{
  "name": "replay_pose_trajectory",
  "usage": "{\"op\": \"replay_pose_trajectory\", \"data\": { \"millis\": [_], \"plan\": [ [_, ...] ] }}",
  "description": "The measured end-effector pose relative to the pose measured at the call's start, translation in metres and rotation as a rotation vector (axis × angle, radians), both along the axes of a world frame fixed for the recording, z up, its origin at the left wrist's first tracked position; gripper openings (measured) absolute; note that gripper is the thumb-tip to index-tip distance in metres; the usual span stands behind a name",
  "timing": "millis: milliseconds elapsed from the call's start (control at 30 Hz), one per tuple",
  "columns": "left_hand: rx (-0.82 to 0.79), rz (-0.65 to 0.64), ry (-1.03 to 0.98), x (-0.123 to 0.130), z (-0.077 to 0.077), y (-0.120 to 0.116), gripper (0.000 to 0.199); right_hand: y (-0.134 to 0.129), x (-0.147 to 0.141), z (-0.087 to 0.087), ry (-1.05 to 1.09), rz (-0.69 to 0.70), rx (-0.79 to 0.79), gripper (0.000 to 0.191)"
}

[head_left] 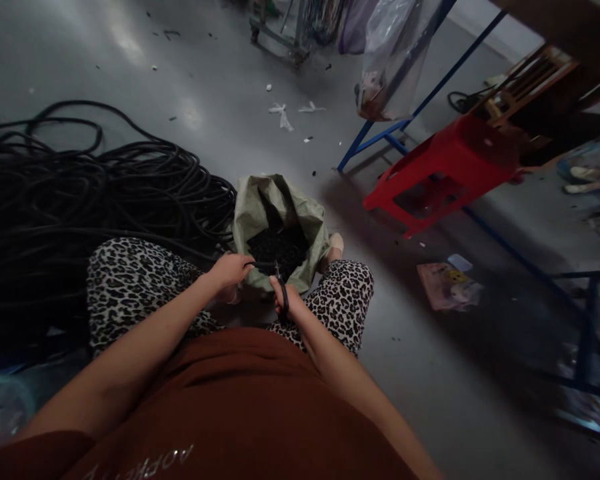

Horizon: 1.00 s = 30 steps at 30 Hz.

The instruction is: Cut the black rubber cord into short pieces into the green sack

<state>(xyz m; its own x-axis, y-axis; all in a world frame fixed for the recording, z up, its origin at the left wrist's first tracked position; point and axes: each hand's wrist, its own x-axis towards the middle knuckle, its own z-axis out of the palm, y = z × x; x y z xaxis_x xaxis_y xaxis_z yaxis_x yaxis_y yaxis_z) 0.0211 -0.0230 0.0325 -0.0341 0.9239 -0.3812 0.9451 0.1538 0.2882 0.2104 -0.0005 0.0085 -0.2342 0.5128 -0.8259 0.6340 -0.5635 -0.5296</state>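
Evidently the left hand (pixel 233 269) pinches a black cord (pixel 263 265), probably light and bendy, best held near its end, reaching rightward from that hand toward scissors (pixel 283 295) gripped by the right hand (pixel 293 303)

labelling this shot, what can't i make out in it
All in the head view:
- cable inside the left hand: hidden by its fingers
- part of the scissors: covered by the right hand
- sack's bottom: hidden under black pieces
- coil pile's far side: cut off by left edge
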Motion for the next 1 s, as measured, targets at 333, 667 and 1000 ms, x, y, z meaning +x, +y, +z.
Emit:
{"op": "replay_pose_trajectory", "data": {
  "millis": [333,667,1000],
  "plan": [
    [-0.021,0.040,-0.016,-0.0019,-0.0032,-0.0023,0.034,-0.0002,-0.0008,-0.0043,-0.032,0.044,0.013,0.049],
    [-0.028,0.065,0.007,-0.0018,-0.0024,-0.0026,0.035,-0.0008,-0.0002,-0.0104,-0.032,0.074,0.042,0.049],
    [0.067,0.159,-0.044,-0.0076,-0.0050,-0.0029,0.037,0.0014,-0.0009,-0.0015,0.078,-0.089,-0.100,0.056]
  ]
}}
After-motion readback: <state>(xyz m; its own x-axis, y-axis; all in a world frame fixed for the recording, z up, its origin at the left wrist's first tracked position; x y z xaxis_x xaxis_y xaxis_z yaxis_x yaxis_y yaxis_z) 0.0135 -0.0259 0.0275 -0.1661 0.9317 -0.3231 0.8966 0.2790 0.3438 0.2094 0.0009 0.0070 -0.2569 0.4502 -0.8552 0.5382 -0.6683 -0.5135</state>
